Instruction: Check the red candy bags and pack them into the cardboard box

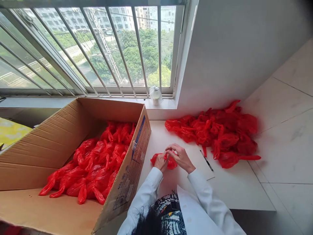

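Note:
A small red plastic bag point(172, 164) sits on the white tabletop in front of me, bulging with contents I cannot make out. My left hand point(160, 162) is closed at its top, fingers gathered on the plastic. From the other side my right hand point(181, 157) arches over the bag, with thumb and fingertips pinched together at the top, close to the left fingers. Just what part of the plastic lies between the fingertips is too small to tell. To the left, a large cardboard box point(133, 163) holds many knotted red plastic bags point(97, 160) packed side by side.
A loose heap of red plastic bags point(220, 130) lies against the wall at right. A black pen point(206, 161) rests on the tabletop point(234, 192) near my right forearm. On the sill of the barred window stands a small white plastic-wrapped thing point(156, 95). Yellow material point(13, 132) shows far left.

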Tool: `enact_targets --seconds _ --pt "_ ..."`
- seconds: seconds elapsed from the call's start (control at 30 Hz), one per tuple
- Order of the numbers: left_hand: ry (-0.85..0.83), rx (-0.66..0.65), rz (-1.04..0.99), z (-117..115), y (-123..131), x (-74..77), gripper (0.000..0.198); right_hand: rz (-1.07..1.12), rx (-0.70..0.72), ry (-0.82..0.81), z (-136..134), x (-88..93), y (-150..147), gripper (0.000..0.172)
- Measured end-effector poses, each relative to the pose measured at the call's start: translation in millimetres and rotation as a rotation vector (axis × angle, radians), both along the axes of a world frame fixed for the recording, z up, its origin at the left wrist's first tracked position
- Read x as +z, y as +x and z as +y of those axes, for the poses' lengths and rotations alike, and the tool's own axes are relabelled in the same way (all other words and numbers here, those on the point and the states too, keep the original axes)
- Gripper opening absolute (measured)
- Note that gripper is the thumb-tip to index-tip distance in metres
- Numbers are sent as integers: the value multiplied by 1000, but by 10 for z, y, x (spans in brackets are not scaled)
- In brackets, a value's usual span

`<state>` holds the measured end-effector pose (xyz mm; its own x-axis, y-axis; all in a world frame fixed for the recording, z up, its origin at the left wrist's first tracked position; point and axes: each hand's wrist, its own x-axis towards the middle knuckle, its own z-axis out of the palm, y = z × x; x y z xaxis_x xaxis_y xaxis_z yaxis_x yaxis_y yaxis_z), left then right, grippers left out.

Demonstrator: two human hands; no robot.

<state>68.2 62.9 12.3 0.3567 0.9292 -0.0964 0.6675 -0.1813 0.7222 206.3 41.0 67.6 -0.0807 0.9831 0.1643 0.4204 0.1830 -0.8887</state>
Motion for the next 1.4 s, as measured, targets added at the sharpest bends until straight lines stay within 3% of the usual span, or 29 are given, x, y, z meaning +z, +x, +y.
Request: enact_targets --seconds 0.07,0.17,0.23,0.3,0.37,0.53,0.57,0.7,0.73,0.87,0.93,1.03,1.17,1.3,1.4 --pt "-31 -27 -66 50 -36 18 35 36 -111 -49 90 -188 64 23" --pt "-72 -46 -152 119 -72 65 38 213 8 -227 193 -458 102 27" --pt "-101 -49 -195 148 -72 76 39 368 -7 -293 215 -552 72 27" --pt "-124 -41 -228 166 -64 62 40 431 -131 -284 192 -558 27 27" --pt "-135 -31 -254 180 -69 35 39 406 -169 -239 131 -503 8 23" --pt "-77 -75 -222 193 -168 5 20 235 172 -277 -28 -414 149 12" --pt "-48 -99 -192 186 -185 7 16 197 188 -293 -30 -430 180 10" --pt "115 -217 -40 128 -172 -3 17 211 -28 -205 118 -552 181 19" --pt "163 -237 -4 112 -152 -15 18 230 -7 -199 179 -585 153 24" --pt "350 -240 96 62 -103 -101 23 166 383 -240 363 -696 40 37" --pt "425 -222 123 44 -118 -155 25 110 449 -233 382 -746 20 45" --pt "507 -197 140 20 -171 -229 25 29 404 -224 345 -805 38 41" --pt "560 -176 130 -8 -260 -290 26 -151 230 -123 272 -801 97 26" --pt "535 -163 121 -130 -391 -358 23 -324 138 3 198 -780 212 23" --pt "455 -138 144 -345 -519 -454 23 -457 -39 -39 145 -919 377 20"
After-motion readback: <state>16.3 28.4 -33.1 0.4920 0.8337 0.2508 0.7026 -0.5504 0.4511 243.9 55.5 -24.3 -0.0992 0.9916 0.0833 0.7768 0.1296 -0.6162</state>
